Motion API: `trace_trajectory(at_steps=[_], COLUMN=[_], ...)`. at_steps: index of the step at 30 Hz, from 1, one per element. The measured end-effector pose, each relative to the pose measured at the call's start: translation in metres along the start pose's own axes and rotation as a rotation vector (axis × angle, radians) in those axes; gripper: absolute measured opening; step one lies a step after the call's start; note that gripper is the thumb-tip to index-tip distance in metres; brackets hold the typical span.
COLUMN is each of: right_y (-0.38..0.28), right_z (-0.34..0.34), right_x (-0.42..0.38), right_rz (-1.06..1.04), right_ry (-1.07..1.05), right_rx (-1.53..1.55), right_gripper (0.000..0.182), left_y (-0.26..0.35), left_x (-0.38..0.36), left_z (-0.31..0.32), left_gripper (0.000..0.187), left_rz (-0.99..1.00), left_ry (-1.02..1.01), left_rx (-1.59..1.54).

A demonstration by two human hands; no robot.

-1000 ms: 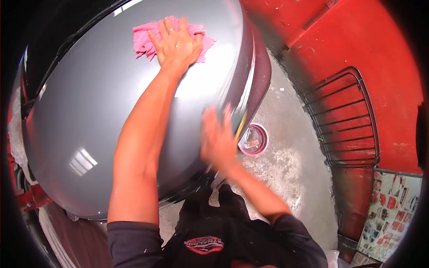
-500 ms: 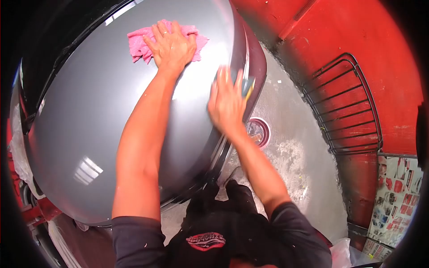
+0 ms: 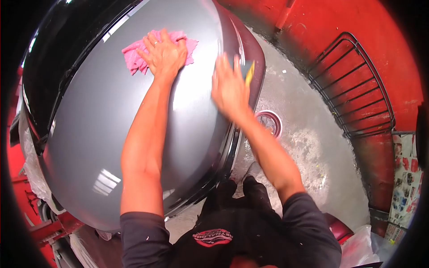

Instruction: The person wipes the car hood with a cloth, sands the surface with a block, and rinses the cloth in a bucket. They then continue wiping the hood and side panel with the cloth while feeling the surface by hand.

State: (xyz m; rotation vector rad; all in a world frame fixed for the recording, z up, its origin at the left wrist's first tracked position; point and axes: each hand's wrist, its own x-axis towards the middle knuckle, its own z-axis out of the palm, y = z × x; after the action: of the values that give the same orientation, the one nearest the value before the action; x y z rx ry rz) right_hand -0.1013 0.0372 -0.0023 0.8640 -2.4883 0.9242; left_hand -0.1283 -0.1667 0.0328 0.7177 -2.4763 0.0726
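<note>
My left hand (image 3: 165,53) lies flat with its fingers spread on a crumpled pink cloth (image 3: 132,59), pressing it against the silver-grey car hood (image 3: 103,116). Near the hood's right edge, my right hand (image 3: 230,87) is blurred by motion, with its fingers over a dark grey pad that has a yellow side (image 3: 250,73). Most of the pad is hidden under that hand, so its exact kind does not show. Bright reflections cross the panel between both hands.
A round maroon-rimmed bucket (image 3: 278,125) stands on the concrete floor (image 3: 304,107) beside the car. Along the red wall is a black metal rack (image 3: 357,89). Clear plastic sheeting (image 3: 357,248) lies at lower right. The black windshield area (image 3: 44,67) borders the hood.
The view has shifted, so the hood and floor items sit differently in it. My left hand stays on the cloth. My right hand remains on the pad near the edge.
</note>
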Motion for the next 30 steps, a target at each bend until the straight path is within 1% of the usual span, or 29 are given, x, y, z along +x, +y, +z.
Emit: trace_trajectory(at_steps=[1,2,4,5,7,10,11,12,13,14,15,17,18,20,22,23,25,27,28,29,30], right_y=[-0.012,-0.026,-0.032,-0.027,-0.005,0.001,-0.004,-0.009,-0.026,-0.040,-0.050,-0.033,-0.020,0.021,0.057,0.062,0.064,0.054,0.042,0.027,0.017], right_z=[-0.008,-0.011,-0.014,-0.007,0.005,0.010,0.007,0.009,-0.006,-0.015,-0.027,-0.024,-0.022,0.001,0.028,0.027,0.015,0.000,-0.005,-0.016,-0.021], right_x=[-0.045,-0.084,-0.088,-0.074,0.007,0.035,0.010,-0.032,-0.080,-0.120,-0.133,-0.107,-0.074,0.011,0.089,0.101,0.121,0.076,0.038,-0.005,-0.056], right_rz=[-0.042,0.011,0.012,0.033,0.066,0.031,0.024,-0.005,-0.017,-0.012,-0.008,0.012,0.023,-0.059,-0.066,-0.063,-0.102,-0.200,-0.209,-0.176,-0.315], right_ry=[-0.055,-0.145,-0.101,-0.103,0.066,0.142,0.112,0.038,-0.025,-0.110,-0.195,-0.188,-0.171,0.042,0.204,0.202,0.088,-0.133,-0.169,-0.253,-0.178], right_rx=[-0.118,-0.087,-0.068,-0.060,0.018,0.110,0.086,0.034,-0.031,0.003,0.039,0.047,0.047,-0.095,-0.040,-0.027,-0.057,0.105,0.158,0.211,0.098], right_gripper=[0.051,0.052,0.050,0.050,0.046,0.044,0.043,0.046,0.048,0.048,0.048,0.047,0.046,0.044,0.043,0.043,0.041,0.044,0.044,0.045,0.044], left_y=[0.000,0.001,0.000,0.001,0.004,0.005,0.005,0.004,0.003,0.002,0.001,0.001,0.003,0.005,0.004,0.005,0.008,0.009,0.008,0.005,0.004], left_x=[0.001,0.003,0.001,-0.004,0.001,0.002,0.001,0.000,0.001,0.001,0.002,-0.001,-0.001,-0.001,0.000,-0.001,0.000,0.002,0.001,-0.001,0.002], left_z=[0.002,0.002,0.000,-0.003,-0.011,-0.012,-0.010,-0.006,-0.002,-0.001,0.000,-0.003,-0.007,-0.009,-0.007,-0.008,-0.010,-0.013,-0.015,-0.014,-0.011], left_gripper=[0.068,0.068,0.069,0.069,0.076,0.076,0.076,0.072,0.069,0.069,0.069,0.069,0.070,0.071,0.071,0.071,0.071,0.073,0.074,0.074,0.077], left_rz=[0.009,0.017,0.007,0.023,-0.034,-0.044,-0.044,-0.018,0.007,0.002,0.007,0.022,0.020,0.014,-0.001,0.000,-0.033,-0.041,-0.045,-0.059,-0.053], left_ry=[0.056,0.054,0.033,0.020,-0.099,-0.119,-0.121,-0.040,0.041,0.038,0.033,0.026,0.018,0.013,0.004,0.002,-0.015,-0.047,-0.082,-0.092,-0.100], left_rx=[-0.030,-0.033,-0.030,-0.024,0.017,0.022,0.021,-0.003,-0.027,-0.027,-0.015,0.008,-0.009,-0.010,0.013,0.027,-0.021,0.011,0.032,0.052,0.050])
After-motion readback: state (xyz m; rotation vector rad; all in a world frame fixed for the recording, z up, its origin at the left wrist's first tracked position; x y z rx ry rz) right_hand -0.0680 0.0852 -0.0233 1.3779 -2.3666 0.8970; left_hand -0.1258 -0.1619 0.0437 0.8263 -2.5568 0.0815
